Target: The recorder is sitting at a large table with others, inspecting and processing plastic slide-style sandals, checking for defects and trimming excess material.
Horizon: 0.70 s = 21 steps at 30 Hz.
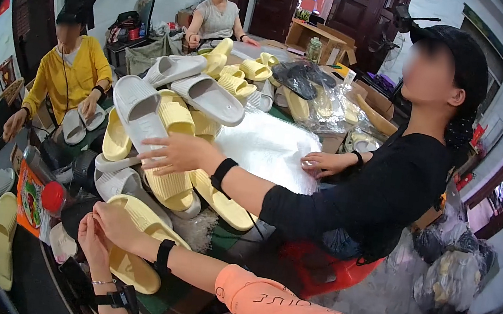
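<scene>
My left hand and my right hand meet at the near left of the table, fingers closed and fingertips together. What they pinch, if anything, is too small or hidden. Just right of them, partly under my right forearm, a pair of yellow slippers lies on the table. Beyond is a heap of yellow and grey slippers, with a grey slipper on its near left side. A co-worker's hand, from a black sleeve on the right, is spread over the heap.
A jar with a red lid stands left of my hands beside an orange packet. More yellow slippers lie at far left. Clear plastic sheets lie beyond the heap. Two other people sit across the table. A red stool stands at right.
</scene>
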Each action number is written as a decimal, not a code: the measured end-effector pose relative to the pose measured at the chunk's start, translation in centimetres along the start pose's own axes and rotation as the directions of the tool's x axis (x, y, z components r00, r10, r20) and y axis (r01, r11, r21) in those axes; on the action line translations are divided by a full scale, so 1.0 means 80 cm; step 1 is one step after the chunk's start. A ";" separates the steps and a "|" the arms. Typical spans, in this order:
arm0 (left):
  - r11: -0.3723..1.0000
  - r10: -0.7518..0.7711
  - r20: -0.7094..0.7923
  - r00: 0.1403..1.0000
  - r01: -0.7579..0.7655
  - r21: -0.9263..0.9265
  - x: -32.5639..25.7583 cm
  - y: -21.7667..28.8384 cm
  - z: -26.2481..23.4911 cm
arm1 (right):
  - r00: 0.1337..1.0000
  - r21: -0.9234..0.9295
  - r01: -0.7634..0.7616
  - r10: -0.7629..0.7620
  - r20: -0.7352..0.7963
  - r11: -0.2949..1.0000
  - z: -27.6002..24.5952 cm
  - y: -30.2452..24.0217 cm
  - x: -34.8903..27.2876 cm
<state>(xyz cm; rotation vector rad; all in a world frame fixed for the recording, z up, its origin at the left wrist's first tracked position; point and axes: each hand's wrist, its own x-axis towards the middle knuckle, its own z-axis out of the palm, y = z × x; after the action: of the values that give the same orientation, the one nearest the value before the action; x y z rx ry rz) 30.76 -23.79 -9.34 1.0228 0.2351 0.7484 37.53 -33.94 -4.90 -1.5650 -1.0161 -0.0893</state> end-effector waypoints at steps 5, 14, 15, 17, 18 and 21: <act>0.999 -0.043 -0.104 0.994 0.042 -0.007 -0.016 0.025 0.007 | 0.993 -0.080 -0.045 0.053 0.104 0.996 0.022 -0.004 0.005; 0.972 -0.004 0.022 1.000 -0.001 0.236 0.003 0.039 0.023 | 0.758 0.473 -0.617 0.315 0.571 0.629 -0.012 0.022 0.032; 0.981 -0.004 0.058 0.998 -0.007 0.195 0.004 0.030 0.023 | 0.719 0.545 -0.676 0.283 0.634 0.497 -0.018 0.027 0.029; 0.994 -0.030 0.069 0.997 0.023 0.102 -0.001 0.024 0.026 | 0.691 0.614 -0.720 0.250 0.678 0.323 -0.017 0.037 0.024; 0.996 -0.037 0.064 0.997 0.032 0.083 -0.002 0.020 0.023 | 0.686 0.611 -0.724 0.244 0.686 0.319 -0.011 0.041 0.021; 0.990 -0.053 -0.001 0.999 0.052 0.134 -0.010 0.016 0.023 | 0.678 0.596 -0.735 0.340 0.651 0.324 -0.010 0.038 0.013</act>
<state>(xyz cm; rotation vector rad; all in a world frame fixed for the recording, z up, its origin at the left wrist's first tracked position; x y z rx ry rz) 30.50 -25.18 -7.43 1.1401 0.3118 0.6906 40.48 -33.74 -6.44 -0.9060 -0.5695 1.1558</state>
